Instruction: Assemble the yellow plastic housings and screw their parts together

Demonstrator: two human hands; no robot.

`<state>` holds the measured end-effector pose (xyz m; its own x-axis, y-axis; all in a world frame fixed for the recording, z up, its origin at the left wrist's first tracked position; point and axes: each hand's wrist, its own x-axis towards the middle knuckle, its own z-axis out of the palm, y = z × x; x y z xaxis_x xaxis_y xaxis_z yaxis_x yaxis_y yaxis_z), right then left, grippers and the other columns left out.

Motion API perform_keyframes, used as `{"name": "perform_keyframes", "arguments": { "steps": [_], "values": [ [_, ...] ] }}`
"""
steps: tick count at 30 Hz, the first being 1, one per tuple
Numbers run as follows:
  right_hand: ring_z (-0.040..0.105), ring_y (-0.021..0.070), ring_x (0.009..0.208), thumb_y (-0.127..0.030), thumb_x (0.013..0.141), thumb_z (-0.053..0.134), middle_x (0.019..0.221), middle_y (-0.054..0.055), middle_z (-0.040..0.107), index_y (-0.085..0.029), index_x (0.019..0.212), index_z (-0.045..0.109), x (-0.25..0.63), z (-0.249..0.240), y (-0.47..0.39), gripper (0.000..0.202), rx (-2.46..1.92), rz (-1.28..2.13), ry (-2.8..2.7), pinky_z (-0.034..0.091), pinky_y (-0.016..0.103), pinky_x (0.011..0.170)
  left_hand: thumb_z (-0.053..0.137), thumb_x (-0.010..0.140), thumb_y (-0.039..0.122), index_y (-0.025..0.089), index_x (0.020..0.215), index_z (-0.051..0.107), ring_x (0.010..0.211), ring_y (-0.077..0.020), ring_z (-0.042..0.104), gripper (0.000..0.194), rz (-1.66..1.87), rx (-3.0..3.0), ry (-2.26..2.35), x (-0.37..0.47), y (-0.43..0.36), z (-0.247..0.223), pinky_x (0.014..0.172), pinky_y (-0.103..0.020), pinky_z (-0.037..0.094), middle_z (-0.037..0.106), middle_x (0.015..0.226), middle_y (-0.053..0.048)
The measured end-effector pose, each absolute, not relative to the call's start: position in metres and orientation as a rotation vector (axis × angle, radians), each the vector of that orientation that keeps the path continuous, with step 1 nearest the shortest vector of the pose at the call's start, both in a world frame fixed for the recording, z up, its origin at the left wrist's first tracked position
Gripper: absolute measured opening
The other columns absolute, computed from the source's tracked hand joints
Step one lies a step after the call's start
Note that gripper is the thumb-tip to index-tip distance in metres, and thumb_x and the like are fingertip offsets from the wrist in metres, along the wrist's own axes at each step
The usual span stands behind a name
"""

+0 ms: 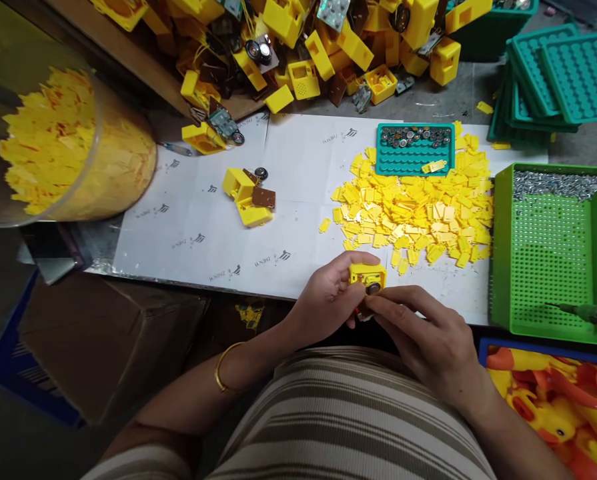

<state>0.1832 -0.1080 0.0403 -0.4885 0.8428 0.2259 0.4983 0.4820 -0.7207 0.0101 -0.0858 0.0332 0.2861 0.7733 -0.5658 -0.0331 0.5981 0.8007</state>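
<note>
My left hand point(334, 293) is closed around a small yellow plastic case point(368, 271), held near the table's front edge with its hollow side facing up. Inside the case shows a round, dark metallic part point(373, 288). The fingertips of my right hand point(425, 327) are pinched together at the case's lower edge; what they pinch, if anything, is hidden. Just beyond my hands spreads a pile of flat yellow plastic pieces point(408, 207). A teal tray point(413, 161) with button cells in its pockets rests on the pile's far side, one yellow piece lying on it.
Yellow cases with wired parts point(251, 193) lie left of centre, and a heap of more point(328, 47) fills the back. A clear tub point(123, 153) stands left. At right are stacked teal trays point(583, 73), a green basket point(503, 253) with screws and a screwdriver point(591, 313), and rubber ducks point(553, 413).
</note>
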Motion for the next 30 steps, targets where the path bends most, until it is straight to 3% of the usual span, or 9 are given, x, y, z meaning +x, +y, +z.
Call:
{"name": "perform_keyframes", "arguments": {
  "steps": [5,14,18,30],
  "values": [
    [0.064,0.0085,0.085,-0.007,0.088,0.057,0.095,0.004,0.067,-0.016,0.101,0.062,0.182,0.042,-0.108,0.017,-1.111,0.898,-2.079,0.052,0.015,0.075,0.053,0.074,0.013,0.019,0.099,0.049,0.037,-0.0027,0.045,0.026,0.626,0.754,1.210,0.011,-0.085,0.035,0.035,-0.012,0.037,0.049,0.058,0.010],
    [0.062,0.0089,0.092,-0.004,0.085,0.060,0.099,0.005,0.064,-0.015,0.105,0.064,0.183,0.041,-0.109,0.023,-1.109,0.924,-1.986,0.051,0.017,0.084,0.057,0.083,0.025,0.019,0.114,0.055,0.061,-0.0068,0.058,0.031,0.737,0.653,0.979,0.005,-0.090,0.028,0.053,-0.018,0.054,0.063,0.088,-0.001],
    [0.062,0.0096,0.091,-0.003,0.084,0.062,0.097,0.005,0.065,-0.015,0.106,0.065,0.184,0.040,-0.108,0.025,-1.138,0.868,-1.956,0.051,0.018,0.083,0.056,0.086,0.028,0.019,0.120,0.055,0.075,-0.0116,0.060,0.035,0.739,0.590,0.891,0.002,-0.094,0.026,0.058,-0.022,0.057,0.062,0.095,-0.004],
    [0.062,0.0122,0.080,-0.008,0.087,0.058,0.087,0.003,0.066,-0.019,0.101,0.065,0.180,0.041,-0.102,0.019,-1.247,0.912,-1.868,0.053,0.025,0.070,0.056,0.086,0.033,0.020,0.123,0.057,0.089,-0.0174,0.060,0.040,0.741,0.588,0.857,0.005,-0.097,0.021,0.061,-0.026,0.058,0.061,0.105,-0.008]
  ]
}}
